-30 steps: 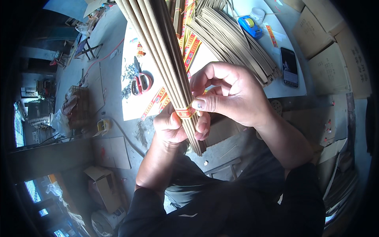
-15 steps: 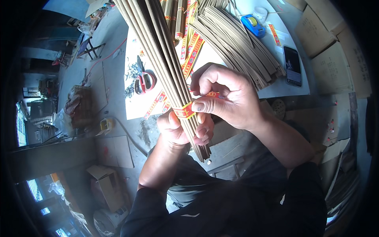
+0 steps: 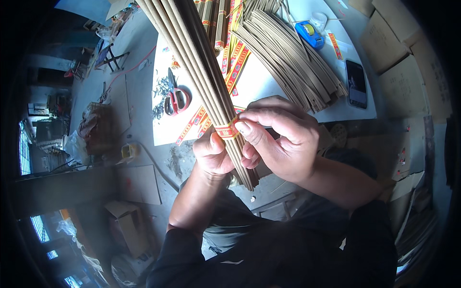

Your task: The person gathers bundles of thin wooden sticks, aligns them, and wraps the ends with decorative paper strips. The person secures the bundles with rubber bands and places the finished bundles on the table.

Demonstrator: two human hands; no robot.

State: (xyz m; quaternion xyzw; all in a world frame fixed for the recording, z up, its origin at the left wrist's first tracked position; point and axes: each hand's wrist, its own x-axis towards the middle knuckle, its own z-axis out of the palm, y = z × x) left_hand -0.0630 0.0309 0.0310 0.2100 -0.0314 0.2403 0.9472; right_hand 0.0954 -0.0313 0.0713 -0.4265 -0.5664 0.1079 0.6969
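Observation:
A bundle of long, thin brown incense sticks (image 3: 201,79) slants across the middle, its lower end toward my lap. My left hand (image 3: 212,154) is closed around it near that end. A red and yellow paper band (image 3: 227,130) goes round the sticks just above the left fingers. My right hand (image 3: 283,137) pinches the band at its right side, with thumb and forefinger pressed on the paper. The far end of the bundle runs out of view at the top.
On the white table (image 3: 165,132) lie red-handled scissors (image 3: 176,100), several red and yellow paper strips (image 3: 236,62), a large pile of loose sticks (image 3: 293,60), a blue tape dispenser (image 3: 309,34) and a phone (image 3: 356,84). Banded bundles (image 3: 221,24) lie behind. Cardboard boxes (image 3: 403,79) stand at the right.
My right hand has come down and turned inward, and the free tail of the band at its fingers no longer shows. The left hand keeps its hold on the bundle.

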